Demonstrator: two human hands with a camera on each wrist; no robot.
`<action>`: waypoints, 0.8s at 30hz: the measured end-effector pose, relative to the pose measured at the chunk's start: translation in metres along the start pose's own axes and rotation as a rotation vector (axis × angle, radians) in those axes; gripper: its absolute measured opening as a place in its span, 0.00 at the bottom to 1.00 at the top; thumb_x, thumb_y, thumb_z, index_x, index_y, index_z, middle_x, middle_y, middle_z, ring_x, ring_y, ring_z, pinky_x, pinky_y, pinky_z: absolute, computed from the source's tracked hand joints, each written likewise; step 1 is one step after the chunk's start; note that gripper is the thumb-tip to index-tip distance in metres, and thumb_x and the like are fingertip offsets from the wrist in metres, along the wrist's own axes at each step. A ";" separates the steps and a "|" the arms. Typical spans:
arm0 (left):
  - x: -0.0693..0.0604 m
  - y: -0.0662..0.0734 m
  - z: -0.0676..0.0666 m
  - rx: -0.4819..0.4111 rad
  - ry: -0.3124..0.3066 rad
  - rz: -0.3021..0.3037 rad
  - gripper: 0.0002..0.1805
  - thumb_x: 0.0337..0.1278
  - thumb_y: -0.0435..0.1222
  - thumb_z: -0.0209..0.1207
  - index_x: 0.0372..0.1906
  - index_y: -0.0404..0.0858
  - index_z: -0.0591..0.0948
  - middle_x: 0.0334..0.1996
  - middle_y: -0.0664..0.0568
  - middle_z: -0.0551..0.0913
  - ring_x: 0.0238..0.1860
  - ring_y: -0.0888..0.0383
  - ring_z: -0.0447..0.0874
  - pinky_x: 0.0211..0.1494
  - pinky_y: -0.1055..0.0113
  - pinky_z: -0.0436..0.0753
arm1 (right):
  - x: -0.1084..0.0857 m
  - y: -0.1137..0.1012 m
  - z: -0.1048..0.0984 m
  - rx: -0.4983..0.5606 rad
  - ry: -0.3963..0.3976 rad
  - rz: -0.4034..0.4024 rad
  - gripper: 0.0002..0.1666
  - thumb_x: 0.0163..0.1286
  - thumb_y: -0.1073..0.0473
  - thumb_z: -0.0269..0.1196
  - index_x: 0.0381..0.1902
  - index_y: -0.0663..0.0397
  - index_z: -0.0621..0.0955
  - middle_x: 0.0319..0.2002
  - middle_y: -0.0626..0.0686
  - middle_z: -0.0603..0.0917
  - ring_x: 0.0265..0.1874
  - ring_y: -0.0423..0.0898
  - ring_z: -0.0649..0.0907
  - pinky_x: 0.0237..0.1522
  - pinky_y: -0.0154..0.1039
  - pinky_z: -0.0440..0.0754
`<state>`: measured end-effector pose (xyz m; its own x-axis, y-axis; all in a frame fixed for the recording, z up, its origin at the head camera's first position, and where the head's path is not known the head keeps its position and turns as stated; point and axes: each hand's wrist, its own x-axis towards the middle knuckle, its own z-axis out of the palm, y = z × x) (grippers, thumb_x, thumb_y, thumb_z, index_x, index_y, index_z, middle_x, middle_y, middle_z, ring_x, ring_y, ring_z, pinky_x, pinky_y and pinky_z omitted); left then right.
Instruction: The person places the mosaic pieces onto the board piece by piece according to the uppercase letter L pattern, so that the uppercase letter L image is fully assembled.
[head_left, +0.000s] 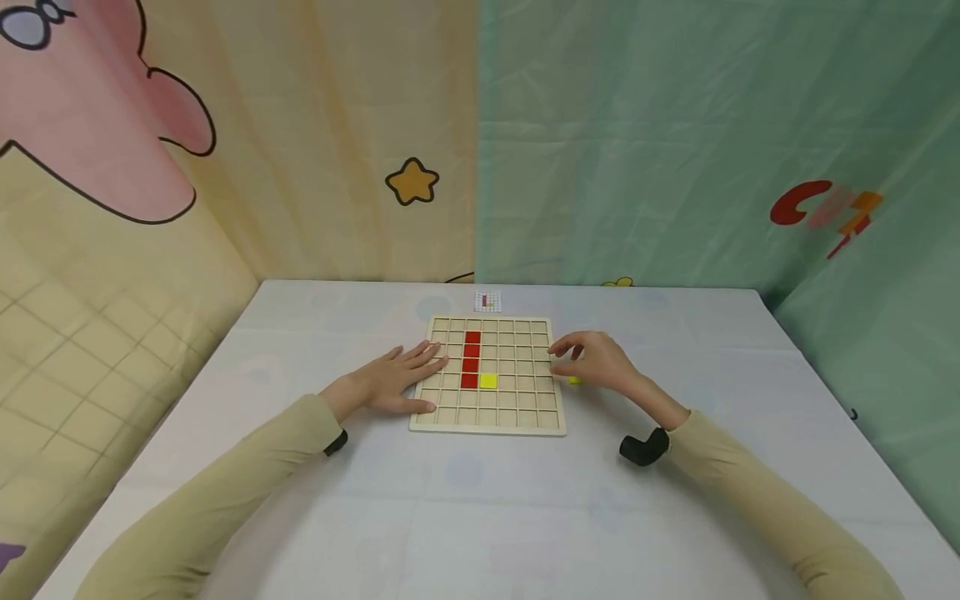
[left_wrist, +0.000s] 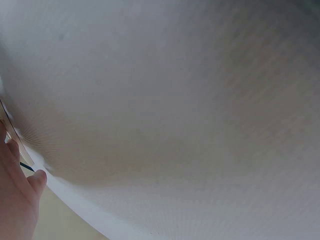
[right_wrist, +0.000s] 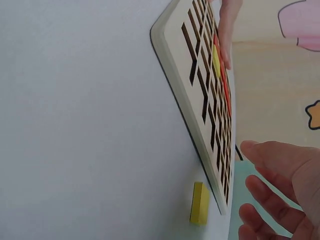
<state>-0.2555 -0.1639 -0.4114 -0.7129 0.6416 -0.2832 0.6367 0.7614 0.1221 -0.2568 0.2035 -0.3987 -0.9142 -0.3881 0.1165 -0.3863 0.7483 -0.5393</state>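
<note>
A pale wooden grid board lies on the table, with a column of red blocks set in its cells and one yellow block beside the lowest red cell. My left hand rests flat on the board's left edge, its fingers spread. At the right edge hovers my right hand, thumb and fingers bent but apart; the right wrist view shows nothing between them. Another yellow block lies on the table just off the board, partly hidden by the right hand in the head view.
Behind the board lies a small card printed with a grid and a coloured pattern. A white cloth covers the table. Patterned curtains hang close behind and beside it. Both wrists carry black straps or mounts.
</note>
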 end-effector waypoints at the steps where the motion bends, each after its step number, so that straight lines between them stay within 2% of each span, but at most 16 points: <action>1: 0.000 0.000 0.000 -0.002 0.001 -0.001 0.46 0.60 0.66 0.46 0.77 0.51 0.46 0.78 0.50 0.39 0.78 0.47 0.34 0.75 0.39 0.44 | -0.002 0.003 -0.002 -0.002 0.003 0.005 0.17 0.57 0.53 0.71 0.43 0.52 0.86 0.40 0.52 0.88 0.34 0.46 0.81 0.29 0.36 0.76; 12: -0.001 0.000 -0.001 -0.003 0.001 0.004 0.46 0.60 0.66 0.46 0.77 0.51 0.46 0.78 0.49 0.39 0.78 0.47 0.34 0.75 0.39 0.44 | -0.017 0.030 -0.014 -0.025 0.012 0.071 0.18 0.55 0.53 0.72 0.44 0.52 0.86 0.41 0.52 0.88 0.36 0.46 0.81 0.34 0.36 0.77; 18: -0.002 0.001 -0.002 -0.005 0.012 0.010 0.46 0.61 0.65 0.47 0.77 0.50 0.47 0.78 0.49 0.40 0.78 0.47 0.34 0.75 0.39 0.45 | -0.022 0.041 -0.013 -0.054 0.002 0.062 0.20 0.53 0.53 0.73 0.43 0.54 0.86 0.36 0.51 0.87 0.34 0.46 0.80 0.35 0.37 0.76; 24: -0.001 0.001 -0.002 -0.007 0.005 0.006 0.46 0.61 0.66 0.46 0.77 0.51 0.47 0.78 0.49 0.40 0.78 0.47 0.35 0.75 0.39 0.44 | -0.024 0.047 -0.009 -0.062 -0.024 0.035 0.21 0.52 0.52 0.74 0.43 0.55 0.86 0.36 0.51 0.87 0.34 0.44 0.80 0.37 0.37 0.76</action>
<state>-0.2548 -0.1638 -0.4093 -0.7108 0.6462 -0.2779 0.6386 0.7585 0.1302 -0.2542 0.2523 -0.4195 -0.9245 -0.3730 0.0781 -0.3614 0.7931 -0.4902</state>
